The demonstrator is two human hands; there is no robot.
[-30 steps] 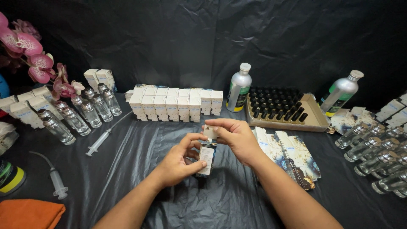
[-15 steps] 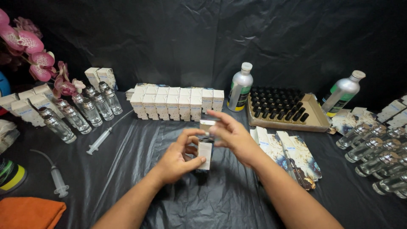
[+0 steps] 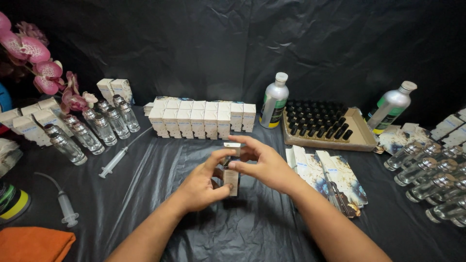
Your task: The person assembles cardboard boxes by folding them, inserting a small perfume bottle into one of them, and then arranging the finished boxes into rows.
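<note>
My left hand [image 3: 203, 185] grips a small white carton [image 3: 231, 180] upright above the black sheet, fingers wrapped round its lower part. My right hand [image 3: 264, 164] is at the carton's top, thumb and forefinger pinching the open flap [image 3: 232, 145]. Something dark shows at the carton's mouth between my fingers; I cannot tell what it is. Both hands are at the middle of the table, in front of a row of small white boxes [image 3: 201, 119].
Clear glass bottles [image 3: 92, 128] and boxes stand at the left, with two syringes [image 3: 114, 161] lying near them. A tray of black-capped vials [image 3: 320, 123] sits between two silver bottles [image 3: 274, 100]. Flat printed cartons [image 3: 330, 177] lie right of my hands, with more glass bottles [image 3: 432, 177] beyond. An orange cloth [image 3: 34, 244] lies at the bottom left.
My right hand has shifted from above the carton to its top flap, fingers now spread forward. My left hand holds the carton in nearly the same place.
</note>
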